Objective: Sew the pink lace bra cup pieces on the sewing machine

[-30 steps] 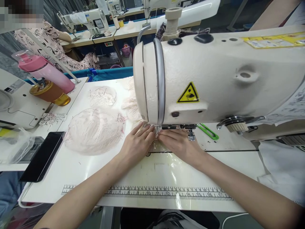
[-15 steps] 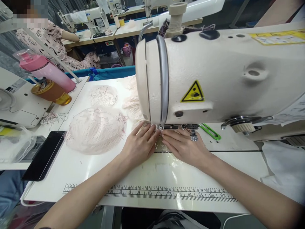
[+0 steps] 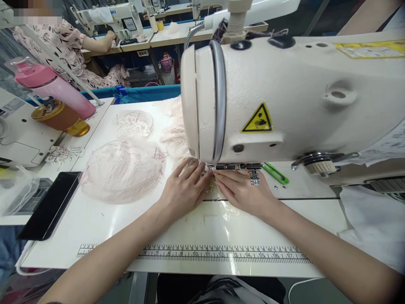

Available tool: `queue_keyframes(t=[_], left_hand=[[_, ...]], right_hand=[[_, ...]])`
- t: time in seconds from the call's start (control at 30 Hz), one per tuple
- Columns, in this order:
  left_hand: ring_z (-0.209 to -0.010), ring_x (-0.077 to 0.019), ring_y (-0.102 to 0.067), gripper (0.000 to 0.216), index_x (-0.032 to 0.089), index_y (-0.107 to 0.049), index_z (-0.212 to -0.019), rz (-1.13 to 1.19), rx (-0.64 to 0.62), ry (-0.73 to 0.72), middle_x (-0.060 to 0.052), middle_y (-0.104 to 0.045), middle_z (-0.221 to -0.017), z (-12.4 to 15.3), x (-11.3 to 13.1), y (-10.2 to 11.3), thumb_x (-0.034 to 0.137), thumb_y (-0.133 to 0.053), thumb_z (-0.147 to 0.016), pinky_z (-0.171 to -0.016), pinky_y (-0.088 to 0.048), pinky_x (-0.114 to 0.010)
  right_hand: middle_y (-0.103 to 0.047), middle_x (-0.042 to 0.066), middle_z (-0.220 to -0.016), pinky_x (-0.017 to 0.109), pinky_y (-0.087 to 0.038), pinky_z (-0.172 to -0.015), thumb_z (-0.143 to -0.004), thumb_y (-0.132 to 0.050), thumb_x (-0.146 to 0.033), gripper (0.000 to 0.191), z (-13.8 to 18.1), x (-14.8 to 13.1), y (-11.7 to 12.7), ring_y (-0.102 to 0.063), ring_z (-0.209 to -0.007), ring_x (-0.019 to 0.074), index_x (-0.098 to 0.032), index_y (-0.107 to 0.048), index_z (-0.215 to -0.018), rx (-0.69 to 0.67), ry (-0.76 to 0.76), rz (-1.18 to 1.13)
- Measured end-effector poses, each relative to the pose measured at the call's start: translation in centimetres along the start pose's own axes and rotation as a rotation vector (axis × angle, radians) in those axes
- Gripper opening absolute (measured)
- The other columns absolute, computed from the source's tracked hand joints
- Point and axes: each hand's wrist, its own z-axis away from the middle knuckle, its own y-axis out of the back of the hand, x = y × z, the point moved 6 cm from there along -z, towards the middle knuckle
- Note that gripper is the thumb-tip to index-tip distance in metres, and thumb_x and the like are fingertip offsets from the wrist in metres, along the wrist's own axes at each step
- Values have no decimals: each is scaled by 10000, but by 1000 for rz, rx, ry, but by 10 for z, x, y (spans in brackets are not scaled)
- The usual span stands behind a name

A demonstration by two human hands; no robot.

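My left hand (image 3: 185, 185) lies with its fingers stretched forward on the edge of a pale pink lace fabric (image 3: 175, 137), just left of the needle area of a white sewing machine (image 3: 278, 97). On the other side, my right hand (image 3: 247, 192) rests flat, fingers extended toward the needle and partly under a metal attachment (image 3: 234, 166). Both thumbs point inward, close to each other. Whatever is beneath the right fingertips is hidden by the hand and machine head. More pale pink lace, a large round piece (image 3: 123, 171) and a smaller piece (image 3: 134, 123), lies at the left.
Right of the needle lies a green thread snipper (image 3: 276, 173). A black phone (image 3: 50, 207), an amber cup (image 3: 60, 118) and a pink bottle (image 3: 57, 86) stand or lie at the left. A printed ruler (image 3: 196, 254) runs along the front edge. Another person (image 3: 53, 55) sits beyond.
The view has shifted slightly. My hands stay by the needle with nearly the same pose. The other person's arm has lifted toward their machine.
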Motion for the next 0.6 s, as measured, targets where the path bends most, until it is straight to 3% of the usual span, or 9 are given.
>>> queue_keyframes(t=[0.33,0.5,0.6], left_hand=[[-1202,-303,-596,373,132,-626,-1271,8,-13,30,-131,-665,-1264,0,-3,-3,218,-557,-915,-1077,-441,-507],[-1123,-247,-621,311,137,-639,-1211,-5,36,-26,-104,-673,-1242,-1,1,-2,165,-538,-918,-1056,-460,-415],[-1130,-269,-619,322,103,-616,-1215,4,-10,36,-131,-673,-1225,-2,-2,-5,206,-515,-927,-1070,-442,-448]], right_hand=[[-749,39,-1069,414,-394,-911,-980,-548,-328,264,5,1,-7,-667,-771,196,-207,-709,-1151,-44,-25,62],[-743,65,-928,426,-415,-947,-993,-493,-364,297,5,7,-12,-657,-889,242,-215,-716,-1121,-51,-83,-43],[-738,57,-923,407,-438,-925,-1000,-465,-380,312,2,7,-14,-654,-898,231,-227,-721,-1090,-92,-90,-146]])
